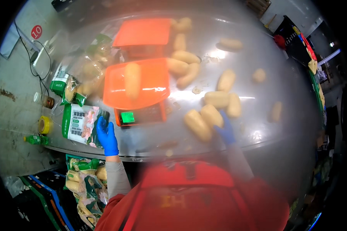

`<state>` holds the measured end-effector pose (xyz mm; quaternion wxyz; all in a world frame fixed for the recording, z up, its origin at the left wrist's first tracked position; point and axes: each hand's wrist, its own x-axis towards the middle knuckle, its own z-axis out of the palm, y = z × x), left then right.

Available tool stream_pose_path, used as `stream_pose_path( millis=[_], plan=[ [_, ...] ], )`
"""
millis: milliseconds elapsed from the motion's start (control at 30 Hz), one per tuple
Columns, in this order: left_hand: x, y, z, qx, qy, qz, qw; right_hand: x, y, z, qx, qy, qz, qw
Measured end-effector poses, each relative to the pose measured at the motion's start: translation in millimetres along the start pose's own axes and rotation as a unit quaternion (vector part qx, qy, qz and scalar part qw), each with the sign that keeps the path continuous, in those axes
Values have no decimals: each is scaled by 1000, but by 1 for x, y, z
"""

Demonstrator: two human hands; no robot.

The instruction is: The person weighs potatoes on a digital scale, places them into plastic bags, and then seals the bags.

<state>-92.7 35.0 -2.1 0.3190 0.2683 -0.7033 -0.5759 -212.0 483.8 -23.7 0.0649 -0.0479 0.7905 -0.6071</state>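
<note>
My left hand [107,135], in a blue glove, is at the right edge of the flat printed packaging bags [81,125], its fingers stretched up and the thumb apart. My right hand [226,130], also gloved in blue and slightly blurred, grips the side of a pale lotus root segment [212,115]. Another lotus root segment [197,125] lies against it on the left, with several more just beyond. Between my hands stands an orange weighing scale [140,117] with a green lit display. One lotus root segment [132,81] rests lengthwise in its orange pan [113,90].
A second orange scale pan [142,32] stands behind the first. Clear bags of lotus root [94,71] lie at the left, near a yellow tape roll [44,125] and a green bottle [34,139]. Packed bags [86,184] fill a crate below the metal table's [258,100] front edge.
</note>
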Motion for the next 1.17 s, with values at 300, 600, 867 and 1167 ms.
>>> stream_pose_path(
  millis=[300,600,867,1167],
  plan=[
    [-9,-12,-26,8,31,-11,999,92,-64,25,-143,-22,-170,975],
    [-28,-9,-38,17,30,-33,999,222,-59,127,-337,-17,-261,904],
    [-38,-21,-46,7,45,-73,996,247,-44,116,-357,-85,-167,915],
    [-25,-6,-25,53,-3,-60,997,222,-64,58,-285,-190,-187,921]
  ],
)
